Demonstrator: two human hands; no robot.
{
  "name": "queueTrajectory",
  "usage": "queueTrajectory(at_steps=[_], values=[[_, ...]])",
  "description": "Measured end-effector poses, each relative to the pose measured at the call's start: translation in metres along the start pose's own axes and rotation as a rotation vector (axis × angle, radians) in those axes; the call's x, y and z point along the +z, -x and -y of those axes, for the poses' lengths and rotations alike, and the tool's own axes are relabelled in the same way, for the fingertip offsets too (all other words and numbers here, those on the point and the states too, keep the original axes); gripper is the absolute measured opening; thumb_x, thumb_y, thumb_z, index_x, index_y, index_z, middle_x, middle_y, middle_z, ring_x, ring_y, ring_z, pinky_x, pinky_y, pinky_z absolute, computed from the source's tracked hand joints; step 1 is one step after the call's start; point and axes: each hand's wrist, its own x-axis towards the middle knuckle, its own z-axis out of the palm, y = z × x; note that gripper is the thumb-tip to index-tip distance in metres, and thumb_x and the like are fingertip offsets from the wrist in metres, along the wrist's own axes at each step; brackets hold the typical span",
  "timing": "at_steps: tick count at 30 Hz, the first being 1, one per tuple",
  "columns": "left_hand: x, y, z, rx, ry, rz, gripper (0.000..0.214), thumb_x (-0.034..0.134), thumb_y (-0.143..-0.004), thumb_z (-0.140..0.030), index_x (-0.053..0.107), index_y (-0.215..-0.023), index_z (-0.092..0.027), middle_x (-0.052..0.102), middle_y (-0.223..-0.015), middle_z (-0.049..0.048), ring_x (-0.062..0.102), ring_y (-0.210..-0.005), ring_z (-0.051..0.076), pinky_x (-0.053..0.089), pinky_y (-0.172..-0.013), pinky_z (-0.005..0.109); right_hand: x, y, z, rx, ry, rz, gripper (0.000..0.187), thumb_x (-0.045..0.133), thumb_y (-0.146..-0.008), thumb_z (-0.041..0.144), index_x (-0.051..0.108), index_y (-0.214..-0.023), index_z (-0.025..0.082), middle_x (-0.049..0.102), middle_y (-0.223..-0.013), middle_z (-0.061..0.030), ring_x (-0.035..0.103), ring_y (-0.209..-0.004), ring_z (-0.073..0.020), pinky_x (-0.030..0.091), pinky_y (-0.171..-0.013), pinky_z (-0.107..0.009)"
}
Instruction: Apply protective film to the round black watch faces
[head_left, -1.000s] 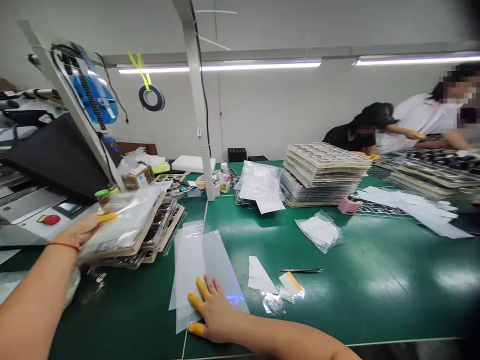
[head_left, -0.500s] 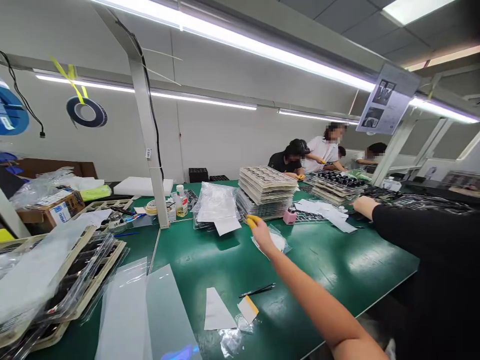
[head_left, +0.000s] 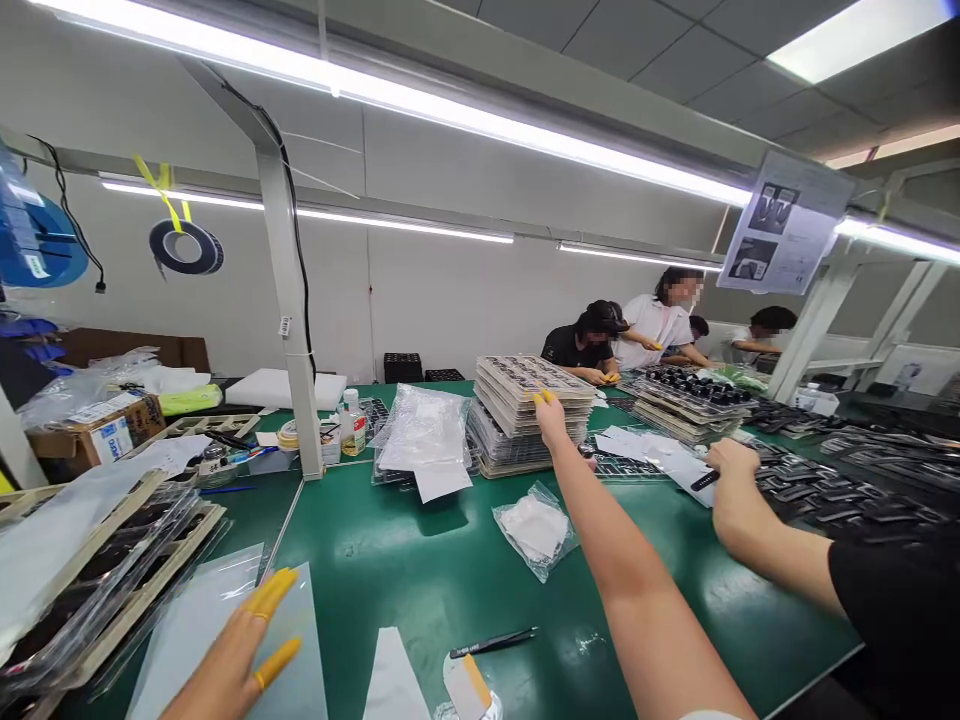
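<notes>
My left hand is open, its fingers spread, with yellow finger cots on at least two fingertips. It hovers over or rests on translucent sheets at the lower left. My right hand reaches far forward to the front of a tall stack of pale trays. Its yellow-tipped fingers look extended, nothing shows in them, and whether they touch the stack cannot be made out. Below my right forearm lies a clear bag of white pieces. Black tweezers lie near a white-and-yellow card.
At right, a co-worker's hand holds a small black piece beside rows of black parts. Plastic-wrapped sheets lie left of the stack. More loaded trays fill the left side. A post stands between bottles and trays.
My left hand has come into view at the lower left. My right hand has moved forward and up to the tray stack. The co-worker's hand has moved, now with a black piece.
</notes>
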Motion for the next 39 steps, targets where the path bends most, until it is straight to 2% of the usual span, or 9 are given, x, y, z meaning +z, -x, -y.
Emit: queueTrajectory(at_steps=[3, 7, 11, 13, 17, 21, 26, 31, 39], values=[[0.057, 0.012, -0.042, 0.038, -0.047, 0.334, 0.063, 0.051, -0.082, -0.049, 0.037, -0.141, -0.031, 0.031, -0.150, 0.0039, 0.026, -0.138, 0.028, 0.031, -0.111, 0.045, -0.014, 0.049, -0.021, 0.036, 0.047, 0.052, 0.048, 0.039, -0.089, 0.034, 0.048, -0.127, 0.008, 0.052, -0.128, -0.0191, 0.047, -0.120, -0.0279, 0.034, -0.103, -0.049], [0.095, 0.010, -0.087, 0.076, -0.129, 0.630, 0.065, 0.045, -0.086, -0.049, 0.033, -0.144, -0.021, 0.020, -0.152, 0.0105, 0.006, -0.142, 0.031, 0.011, -0.113, 0.056, -0.013, 0.179, -0.047, -0.033, 0.083, 0.398, 0.044, 0.055, -0.077, 0.040, 0.062, -0.112, 0.014, 0.058, -0.124, -0.0151, 0.047, -0.123, -0.0287, 0.032, -0.107, -0.046], [0.104, -0.005, -0.089, 0.087, -0.102, 0.681, 0.063, 0.041, -0.088, -0.049, 0.032, -0.144, -0.021, 0.022, -0.153, 0.0104, 0.006, -0.142, 0.030, 0.007, -0.113, 0.058, -0.004, 0.302, -0.064, -0.237, 0.435, 1.050, 0.063, 0.054, -0.082, 0.046, 0.046, -0.135, 0.015, 0.030, -0.149, -0.0159, 0.015, -0.141, -0.0333, 0.016, -0.112, -0.055], [0.109, -0.020, -0.081, 0.047, -0.026, 0.597, 0.061, 0.043, -0.088, -0.045, 0.034, -0.142, -0.020, 0.027, -0.151, 0.0112, 0.015, -0.142, 0.028, 0.015, -0.114, 0.053, 0.001, 0.331, -0.066, -0.315, 0.543, 1.145, 0.070, 0.057, -0.080, 0.050, 0.042, -0.138, 0.014, 0.027, -0.149, -0.0183, 0.010, -0.141, -0.0355, 0.012, -0.112, -0.057], [0.135, -0.074, -0.073, -0.022, 0.095, 0.298, 0.060, 0.049, -0.081, -0.040, 0.041, -0.135, -0.014, 0.041, -0.143, 0.0147, 0.034, -0.135, 0.027, 0.027, -0.112, 0.044, 0.015, 0.341, -0.056, -0.385, 0.571, 1.045, 0.061, 0.050, -0.086, 0.047, 0.045, -0.136, 0.013, 0.036, -0.145, -0.0178, 0.019, -0.140, -0.0323, 0.016, -0.112, -0.054], [0.182, -0.115, -0.094, -0.064, 0.127, 0.242, 0.059, 0.041, -0.081, -0.040, 0.040, -0.132, -0.009, 0.043, -0.138, 0.0182, 0.037, -0.132, 0.030, 0.029, -0.110, 0.046, 0.033, 0.335, -0.049, -0.423, 0.540, 0.987, 0.055, 0.048, -0.086, 0.044, 0.051, -0.128, 0.009, 0.046, -0.138, -0.0182, 0.032, -0.135, -0.0306, 0.025, -0.111, -0.050], [0.217, -0.101, -0.102, -0.130, 0.161, 0.277, 0.052, 0.042, -0.070, -0.033, 0.050, -0.117, -0.009, 0.057, -0.117, 0.0192, 0.048, -0.120, 0.037, 0.040, -0.100, 0.055, 0.044, 0.328, -0.059, -0.487, 0.541, 0.958, 0.052, 0.053, -0.083, 0.045, 0.053, -0.122, 0.012, 0.057, -0.125, -0.0126, 0.046, -0.121, -0.0280, 0.039, -0.101, -0.044], [0.214, -0.086, -0.079, -0.149, 0.316, 0.219, 0.054, 0.044, -0.070, -0.033, 0.047, -0.121, -0.015, 0.053, -0.129, 0.0145, 0.044, -0.127, 0.032, 0.032, -0.109, 0.049, 0.039, 0.319, -0.062, -0.528, 0.550, 1.005, 0.029, 0.051, -0.085, 0.041, 0.062, -0.103, 0.020, 0.066, -0.106, -0.0026, 0.060, -0.095, -0.0212, 0.048, -0.082, -0.033], [0.221, -0.087, -0.065, -0.181, 0.467, 0.216, 0.055, 0.051, -0.072, -0.032, 0.048, -0.125, -0.019, 0.052, -0.133, 0.0096, 0.047, -0.126, 0.029, 0.031, -0.112, 0.042, 0.042, 0.310, -0.063, -0.528, 0.545, 1.023, 0.023, 0.054, -0.084, 0.038, 0.063, -0.097, 0.021, 0.069, -0.094, -0.0007, 0.060, -0.084, -0.0188, 0.045, -0.074, -0.029]])
